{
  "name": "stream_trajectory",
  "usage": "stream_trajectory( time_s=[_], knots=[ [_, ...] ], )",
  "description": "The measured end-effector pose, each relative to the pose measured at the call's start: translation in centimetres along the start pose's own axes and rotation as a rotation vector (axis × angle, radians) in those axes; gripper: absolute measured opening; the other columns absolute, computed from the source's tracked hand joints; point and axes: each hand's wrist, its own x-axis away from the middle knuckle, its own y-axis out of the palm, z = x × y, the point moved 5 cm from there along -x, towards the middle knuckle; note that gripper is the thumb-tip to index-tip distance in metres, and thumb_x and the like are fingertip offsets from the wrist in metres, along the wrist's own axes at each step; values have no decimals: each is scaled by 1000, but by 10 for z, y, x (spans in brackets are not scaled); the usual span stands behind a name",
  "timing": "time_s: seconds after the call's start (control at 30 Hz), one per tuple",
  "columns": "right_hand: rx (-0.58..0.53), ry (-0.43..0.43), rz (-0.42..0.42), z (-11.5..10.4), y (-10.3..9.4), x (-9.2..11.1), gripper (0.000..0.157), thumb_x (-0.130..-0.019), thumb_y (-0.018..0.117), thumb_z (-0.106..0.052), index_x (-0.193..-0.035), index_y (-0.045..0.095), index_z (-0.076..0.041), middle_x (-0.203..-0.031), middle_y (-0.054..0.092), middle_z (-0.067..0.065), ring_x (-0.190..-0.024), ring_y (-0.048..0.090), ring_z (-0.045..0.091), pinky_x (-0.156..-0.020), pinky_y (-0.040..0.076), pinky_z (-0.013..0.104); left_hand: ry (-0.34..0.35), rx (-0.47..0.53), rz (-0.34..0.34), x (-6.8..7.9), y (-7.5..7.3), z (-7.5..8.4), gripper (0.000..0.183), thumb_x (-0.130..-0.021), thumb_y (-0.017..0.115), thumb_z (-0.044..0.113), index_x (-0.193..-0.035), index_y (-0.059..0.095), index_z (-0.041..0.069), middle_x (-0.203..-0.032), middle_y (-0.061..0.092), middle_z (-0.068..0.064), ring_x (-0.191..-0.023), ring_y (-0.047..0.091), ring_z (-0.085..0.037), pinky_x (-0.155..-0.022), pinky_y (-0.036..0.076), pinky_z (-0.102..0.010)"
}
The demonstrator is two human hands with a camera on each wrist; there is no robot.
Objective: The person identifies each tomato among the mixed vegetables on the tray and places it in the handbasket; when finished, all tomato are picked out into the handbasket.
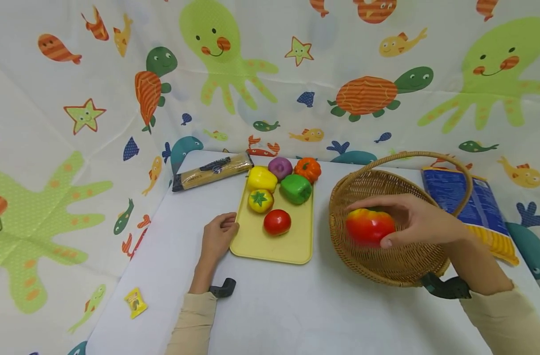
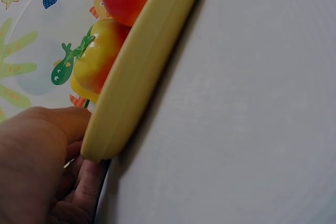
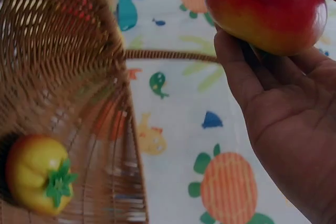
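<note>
My right hand (image 1: 416, 217) holds a red bell pepper with a yellowish top (image 1: 369, 227) over the wicker basket (image 1: 407, 268). Inside the basket, the right wrist view shows a yellow-red tomato with a green leafy top (image 3: 39, 174); the held pepper and hand hide it from the head view. At the left rim of a pale yellow tray (image 1: 270, 251), my left hand (image 1: 218, 236) grips the edge with curled fingers. The tray carries a red tomato (image 1: 277, 222), a yellow tomato (image 1: 260, 201), a yellow pepper (image 1: 262, 178), a green pepper (image 1: 296, 189), a purple onion (image 1: 280, 168) and an orange pumpkin (image 1: 307, 170).
Behind the tray's left side lies a pack of spaghetti (image 1: 214, 172). A blue and yellow bag (image 1: 471, 207) lies right of the basket, whose tall handle (image 1: 407, 155) arches over it. Near the table's left edge is a small yellow packet (image 1: 136, 302). A printed curtain stands behind.
</note>
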Motion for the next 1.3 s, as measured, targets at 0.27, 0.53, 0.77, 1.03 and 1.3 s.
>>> stream_trajectory(
  time_s=[0.27,0.53,0.77,1.03,1.3],
  knots=[
    [-72,87,-48,13,-21,1,65,-84,61,12,-145,41,4,-136,51,23,-114,55,35,-85,56,45,4,7,5,-1,0,-2,34,-91,69,17,-124,68,8,-109,68,-4,-96,65,-16,-84,55,-30],
    [-20,192,-43,24,-32,-6,63,-88,64,7,-147,42,-2,-137,51,18,-115,56,33,-88,55,43,9,7,10,-2,0,0,34,-91,69,17,-124,67,7,-110,68,-5,-97,66,-17,-84,56,-31],
    [62,320,7,46,-44,-13,59,-90,67,-5,-145,48,-14,-135,50,15,-114,57,33,-89,55,42,5,-2,12,0,-1,3,34,-91,70,16,-124,67,6,-112,68,-6,-97,65,-18,-84,56,-33],
    [192,457,66,77,-56,-22,58,-86,73,-21,-139,53,-9,-123,61,11,-107,60,31,-85,56,41,-9,4,3,0,0,-1,34,-91,69,18,-124,67,7,-110,68,-4,-96,65,-16,-83,56,-31],
    [179,520,75,100,-60,-28,57,-87,76,-23,-137,55,-6,-122,62,12,-105,61,30,-85,56,41,12,26,13,2,-3,3,33,-91,70,16,-122,68,6,-109,68,-5,-95,66,-18,-82,56,-32]
  ],
)
